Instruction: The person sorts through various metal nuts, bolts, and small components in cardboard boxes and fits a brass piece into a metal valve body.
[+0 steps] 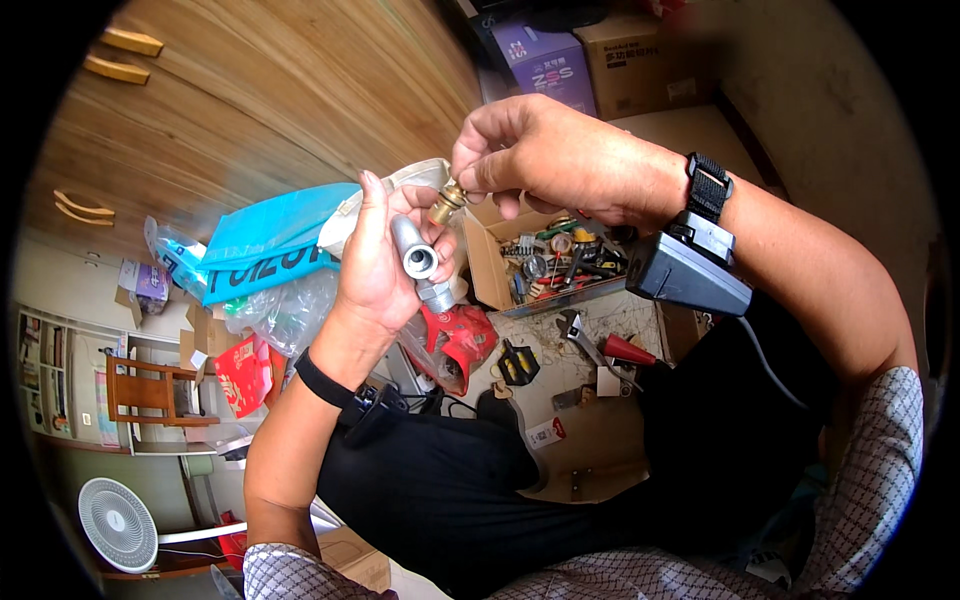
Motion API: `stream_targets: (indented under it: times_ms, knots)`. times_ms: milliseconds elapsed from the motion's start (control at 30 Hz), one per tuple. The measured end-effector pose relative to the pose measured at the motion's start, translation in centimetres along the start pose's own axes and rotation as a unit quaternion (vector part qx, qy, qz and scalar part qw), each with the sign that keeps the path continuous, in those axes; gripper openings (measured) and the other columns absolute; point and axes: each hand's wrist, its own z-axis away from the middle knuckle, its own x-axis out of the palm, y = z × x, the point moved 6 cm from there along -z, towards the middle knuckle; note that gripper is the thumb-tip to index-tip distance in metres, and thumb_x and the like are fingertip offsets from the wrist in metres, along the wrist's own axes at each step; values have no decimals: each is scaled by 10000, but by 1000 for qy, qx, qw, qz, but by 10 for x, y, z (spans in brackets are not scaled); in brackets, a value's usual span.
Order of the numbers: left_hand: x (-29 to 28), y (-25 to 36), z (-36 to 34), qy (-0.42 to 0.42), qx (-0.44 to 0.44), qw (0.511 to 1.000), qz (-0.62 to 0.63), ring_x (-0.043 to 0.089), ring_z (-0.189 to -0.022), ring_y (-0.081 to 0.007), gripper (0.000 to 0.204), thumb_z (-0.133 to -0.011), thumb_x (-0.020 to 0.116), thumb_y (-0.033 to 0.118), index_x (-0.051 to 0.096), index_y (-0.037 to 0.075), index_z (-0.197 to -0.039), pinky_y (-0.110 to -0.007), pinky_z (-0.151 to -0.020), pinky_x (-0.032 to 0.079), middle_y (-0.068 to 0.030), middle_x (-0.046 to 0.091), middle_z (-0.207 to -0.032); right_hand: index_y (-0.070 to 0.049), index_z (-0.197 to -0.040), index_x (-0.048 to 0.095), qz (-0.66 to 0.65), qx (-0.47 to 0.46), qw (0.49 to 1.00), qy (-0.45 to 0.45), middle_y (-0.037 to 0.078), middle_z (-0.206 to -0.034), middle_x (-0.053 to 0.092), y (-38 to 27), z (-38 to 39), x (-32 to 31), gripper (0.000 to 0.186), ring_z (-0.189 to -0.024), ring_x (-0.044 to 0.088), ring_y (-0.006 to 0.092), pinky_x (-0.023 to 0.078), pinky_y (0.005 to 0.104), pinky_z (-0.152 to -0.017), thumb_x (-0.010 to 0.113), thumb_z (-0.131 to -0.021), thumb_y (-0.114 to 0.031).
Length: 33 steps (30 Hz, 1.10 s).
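My left hand (380, 270) cradles a silver metal pipe fitting (420, 257), with an open bore facing up and a hex end lower down. Just above it, my right hand (525, 160) pinches a small ribbed brass fitting (448, 205) between thumb and fingers. The brass piece is held close over the silver one; whether they touch I cannot tell. Behind my hands, an open cardboard box (475, 265) holds several tools and small parts. Below it lie an adjustable wrench (580, 338), a red cone-shaped object (627, 350) and a crumpled red bag (465, 345).
A wooden cabinet (260, 90) fills the upper left, with a turquoise bag (255, 235) and clear plastic bags (290, 315) beside it. Purple (540, 70) and brown (650, 65) boxes stand at the top. A chair (150, 390) and a white fan (118, 520) are at the left.
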Motion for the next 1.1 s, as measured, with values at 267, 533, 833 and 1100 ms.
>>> stream_targets:
  times_ms: [267, 533, 833, 1100]
  knots:
    - [-4, -4, -1, 17, -9, 1000, -10, 507, -629, -154, 649, -1001, 304, 633, 580, 46, -980, -261, -478, 395, -21, 523, -765, -25, -999, 610, 14, -7, 1000, -9, 15, -725, 597, 0, -1, 2, 100, -522, 496, 22, 312, 169, -387, 600, -946, -110]
    - [5, -5, -1, 19, -18, 999, 18, 533, -646, -160, 633, -1000, 335, 623, 576, 38, -997, -271, -493, 411, -28, 537, -796, -19, -1014, 610, -6, -10, 999, -32, 5, -793, 603, 16, -11, 2, 89, -630, 549, 31, 408, 175, -493, 600, -939, -66]
    - [-3, -7, -4, -10, -27, 999, 40, 555, -642, -181, 647, -967, 372, 665, 547, 43, -1008, -290, -497, 450, -68, 538, -795, -14, -1022, 609, -10, -4, 999, -37, 2, -819, 599, 17, -12, 2, 98, -651, 552, 36, 407, 171, -506, 601, -931, -50]
    - [4, -5, -3, -27, 0, 1000, -10, 552, -591, -144, 646, -978, 336, 661, 550, 52, -1010, -269, -464, 437, -41, 532, -750, -15, -1027, 616, 0, -20, 999, -32, 4, -809, 602, 15, -11, 2, 104, -640, 548, 32, 388, 167, -482, 598, -930, -46]
